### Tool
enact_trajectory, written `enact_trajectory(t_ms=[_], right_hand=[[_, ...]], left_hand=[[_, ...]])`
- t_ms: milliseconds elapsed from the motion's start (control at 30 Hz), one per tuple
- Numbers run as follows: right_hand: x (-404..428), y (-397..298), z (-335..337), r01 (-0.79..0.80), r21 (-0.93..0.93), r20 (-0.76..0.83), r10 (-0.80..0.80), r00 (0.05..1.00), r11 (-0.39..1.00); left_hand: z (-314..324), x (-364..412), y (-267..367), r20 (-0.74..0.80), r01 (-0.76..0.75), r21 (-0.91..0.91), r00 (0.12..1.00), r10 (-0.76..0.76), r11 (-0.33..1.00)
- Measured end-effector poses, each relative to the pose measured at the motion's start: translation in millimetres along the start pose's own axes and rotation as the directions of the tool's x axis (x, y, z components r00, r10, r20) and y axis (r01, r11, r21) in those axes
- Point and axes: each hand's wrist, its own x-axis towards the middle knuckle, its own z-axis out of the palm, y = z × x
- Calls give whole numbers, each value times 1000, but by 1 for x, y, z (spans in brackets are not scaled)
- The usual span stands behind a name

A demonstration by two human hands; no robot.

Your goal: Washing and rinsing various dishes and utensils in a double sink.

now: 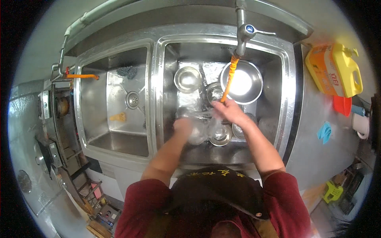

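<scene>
My right hand grips the lower end of an orange hose that hangs from the tap. Water comes from below this hand and blurs the bowls there. My left hand is motion-blurred at the left edge of a blurred metal bowl; its fingers cannot be made out. Right of that bowl is another metal bowl with water in it. A bowl lies partly under my right forearm. Further back in the sink are a shallow bowl, a small bowl and a large basin.
The left sink basin holds a dark scouring pad and a yellowish object near the drain. A lever tap overhangs the right basin. On the right counter stand a yellow jug and a blue cloth.
</scene>
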Motion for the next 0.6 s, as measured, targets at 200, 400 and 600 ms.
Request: enact_trajectory(t_ms=[200, 400, 600], right_hand=[[-3, 3, -8, 22, -143, -3, -23, 1000, 989], [-15, -9, -30, 21, -377, -90, -60, 994, 926], [-20, 5, -53, 38, -435, -145, -111, 983, 900]], left_hand=[[-39, -80, 41, 30, -308, 187, 951, 308, 933], [3, -77, 77, -34, -704, 254, 678, 734, 663], [80, -11, 48, -125, -475, 174, 858, 498, 863]])
